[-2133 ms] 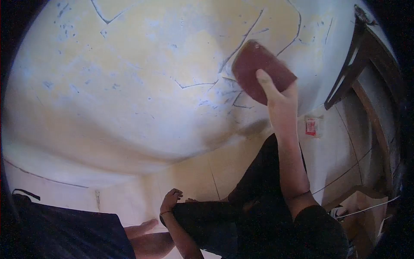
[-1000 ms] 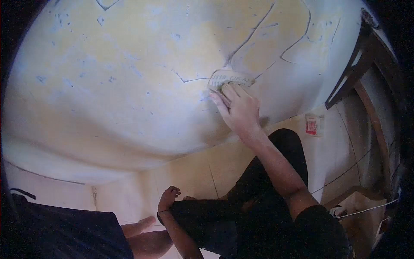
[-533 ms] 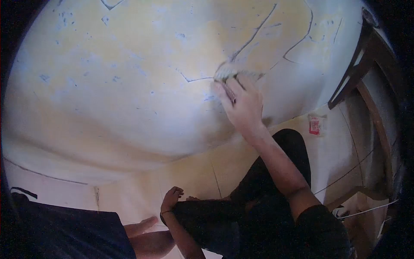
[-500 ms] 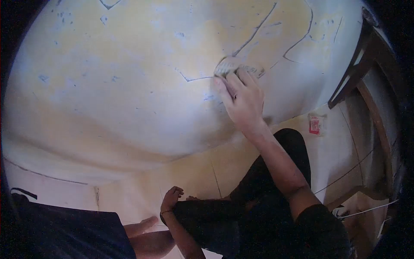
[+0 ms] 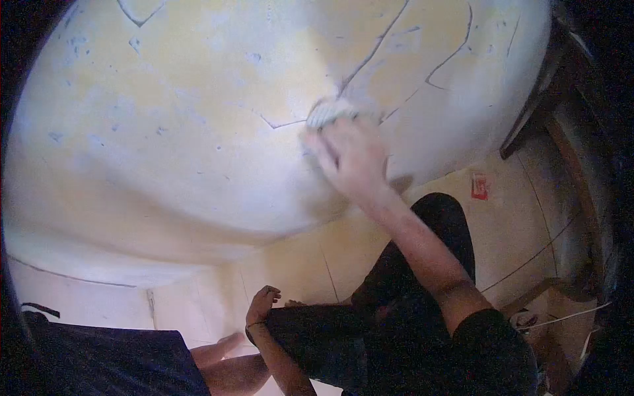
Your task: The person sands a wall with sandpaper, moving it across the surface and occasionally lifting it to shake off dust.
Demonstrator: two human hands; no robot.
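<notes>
My right hand (image 5: 353, 152) presses a pale folded sheet (image 5: 330, 111) against the pale yellowish wall (image 5: 198, 132). The fingers are bent over the sheet and slightly blurred. Dark grooved lines run across the wall around the sheet. Lower down, my left hand (image 5: 264, 303) rests on my dark-clothed knee, its fingers loosely apart with nothing between them.
A person's dark-clothed leg (image 5: 119, 350) is at the lower left. A red and white packet (image 5: 479, 187) lies on the tiled floor (image 5: 304, 267). Dark wooden furniture (image 5: 568, 158) stands at the right, with a thin white cable (image 5: 568, 320) below it.
My right hand and the sheet have shifted left and slightly down in view. The wall markings have also shifted left. My left hand stays on the knee.
</notes>
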